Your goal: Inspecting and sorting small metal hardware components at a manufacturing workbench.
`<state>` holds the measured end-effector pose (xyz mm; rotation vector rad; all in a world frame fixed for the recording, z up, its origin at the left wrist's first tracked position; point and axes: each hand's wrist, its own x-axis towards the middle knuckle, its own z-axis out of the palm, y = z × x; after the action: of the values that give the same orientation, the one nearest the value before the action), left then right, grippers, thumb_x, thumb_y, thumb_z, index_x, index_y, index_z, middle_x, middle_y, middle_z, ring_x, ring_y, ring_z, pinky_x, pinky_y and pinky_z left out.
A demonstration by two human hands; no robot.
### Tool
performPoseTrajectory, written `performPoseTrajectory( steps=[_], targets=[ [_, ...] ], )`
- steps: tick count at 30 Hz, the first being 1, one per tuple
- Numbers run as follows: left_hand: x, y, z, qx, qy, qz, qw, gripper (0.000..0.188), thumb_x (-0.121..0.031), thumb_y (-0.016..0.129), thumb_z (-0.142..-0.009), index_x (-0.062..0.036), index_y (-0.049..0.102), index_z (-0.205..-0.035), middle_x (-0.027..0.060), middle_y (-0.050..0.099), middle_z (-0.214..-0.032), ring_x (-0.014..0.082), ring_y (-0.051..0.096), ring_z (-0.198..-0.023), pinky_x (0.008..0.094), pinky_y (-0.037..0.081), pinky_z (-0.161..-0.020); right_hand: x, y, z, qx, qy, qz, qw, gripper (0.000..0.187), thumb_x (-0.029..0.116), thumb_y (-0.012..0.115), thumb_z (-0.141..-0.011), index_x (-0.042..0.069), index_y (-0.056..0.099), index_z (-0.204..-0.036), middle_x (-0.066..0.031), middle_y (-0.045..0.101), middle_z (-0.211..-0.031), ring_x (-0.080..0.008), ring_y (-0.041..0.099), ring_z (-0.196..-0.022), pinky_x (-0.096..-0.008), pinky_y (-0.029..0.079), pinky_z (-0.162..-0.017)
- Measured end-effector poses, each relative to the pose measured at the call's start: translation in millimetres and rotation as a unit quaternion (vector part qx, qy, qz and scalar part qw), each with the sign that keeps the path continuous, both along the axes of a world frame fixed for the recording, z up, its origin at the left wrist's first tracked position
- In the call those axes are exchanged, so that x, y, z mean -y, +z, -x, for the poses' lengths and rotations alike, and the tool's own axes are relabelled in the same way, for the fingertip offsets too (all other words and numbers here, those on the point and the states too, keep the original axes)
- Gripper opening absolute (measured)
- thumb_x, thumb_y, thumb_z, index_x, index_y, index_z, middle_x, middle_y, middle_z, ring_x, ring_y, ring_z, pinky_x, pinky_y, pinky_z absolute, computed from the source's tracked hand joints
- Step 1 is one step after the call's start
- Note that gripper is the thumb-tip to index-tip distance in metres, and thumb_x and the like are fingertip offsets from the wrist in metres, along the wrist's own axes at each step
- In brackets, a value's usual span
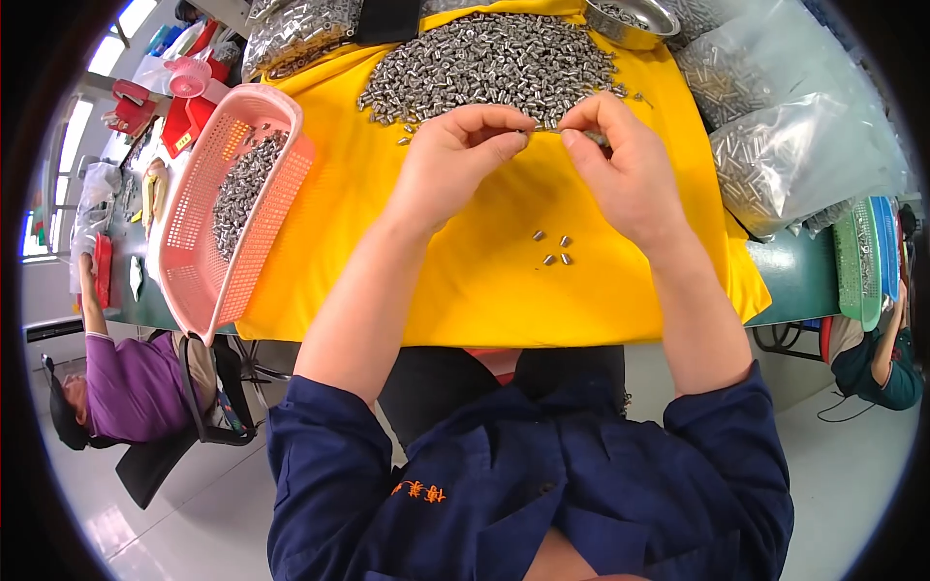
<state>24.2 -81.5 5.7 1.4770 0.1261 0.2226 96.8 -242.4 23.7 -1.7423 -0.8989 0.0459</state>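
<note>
My left hand (444, 167) is closed in a pinch, thumb against forefinger, with the end of a small metal cylinder (526, 134) just showing at the tips. Facing it, my right hand (628, 174) is also pinched, and bits of small metal parts show between its curled fingers; how many is hidden. Both hands hover at the near edge of a wide heap of short silvery metal cylinders (484, 63). Between my forearms, several loose metal cylinders (566, 259) lie on the yellow cloth (465, 300).
On the left, a pink perforated basket (295, 145) holds more cylinders. A metal bowl (635, 37) and a dark flat object (387, 21) sit beyond the heap. Clear bags of metal parts (775, 160) and a green basket (857, 261) stand right. People sit on both sides.
</note>
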Motion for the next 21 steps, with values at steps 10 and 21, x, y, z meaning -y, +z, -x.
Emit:
performPoseTrajectory(
  steps=[10,21],
  targets=[
    [2.7,-1.1,1.6,-0.030,-0.060,0.221,0.973,0.014,-0.003,0.058,-0.080,0.0003,0.057,-0.094,0.0070,0.060,-0.086,0.0157,0.060,-0.079,0.0256,0.051,-0.072,0.2,3.2,4.1,-0.049,0.038,0.005,0.998,0.006,0.005,0.052,-0.079,0.002,0.050,-0.084,-0.0028,0.053,-0.073,-0.0078,0.046,-0.062,-0.0212,0.038,-0.055],
    [6.2,-1.1,1.0,-0.018,-0.020,0.093,0.995,0.011,-0.002,0.061,-0.077,0.0019,0.060,-0.088,0.0068,0.062,-0.081,0.0140,0.061,-0.075,0.0238,0.050,-0.070,0.2,5.2,8.5,0.029,0.042,0.044,0.998,0.004,0.004,0.051,-0.076,0.002,0.048,-0.079,-0.0104,0.053,-0.066,-0.0215,0.051,-0.055,-0.0311,0.040,-0.050]
  ],
)
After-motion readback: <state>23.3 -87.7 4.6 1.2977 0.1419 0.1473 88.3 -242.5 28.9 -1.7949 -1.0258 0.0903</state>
